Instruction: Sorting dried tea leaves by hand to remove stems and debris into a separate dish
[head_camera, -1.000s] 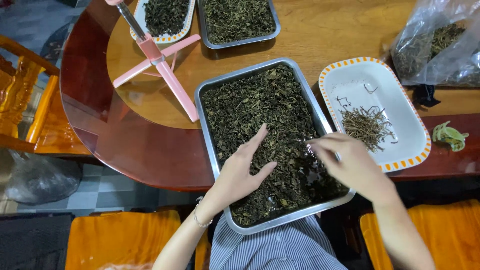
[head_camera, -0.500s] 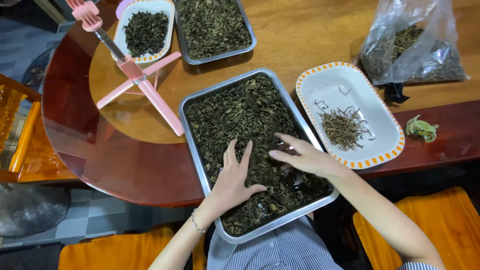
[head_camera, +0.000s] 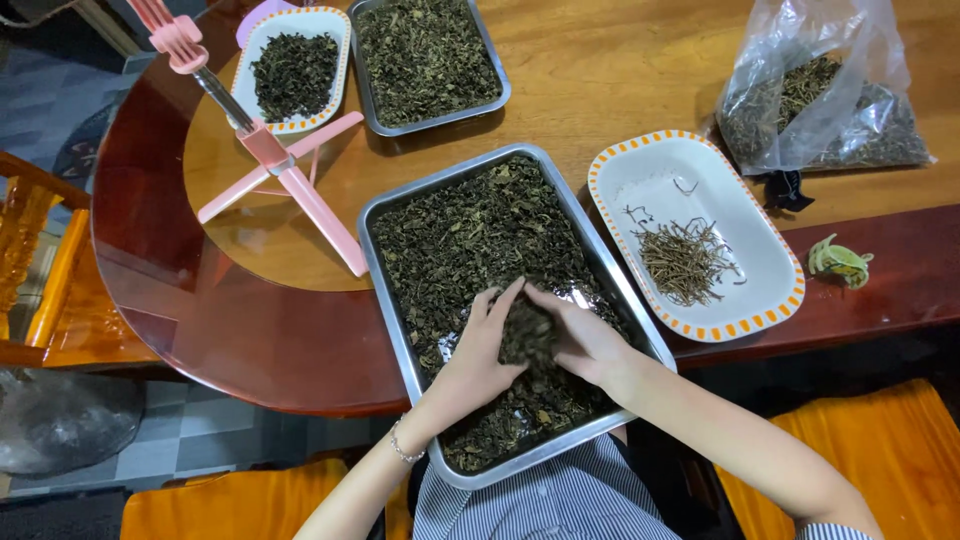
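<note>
A clump of dried leaves (head_camera: 527, 335) is cupped between left hand (head_camera: 478, 355) and right hand (head_camera: 583, 342), fingers pressed together; bits could spill over the steel tray (head_camera: 385, 262) rim at 6 o'clock if scooped fast.

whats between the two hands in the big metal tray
In the head view, a scooped clump of dark dried leaves sits between the left hand and right hand, both cupped against it inside the large metal tray.
</note>
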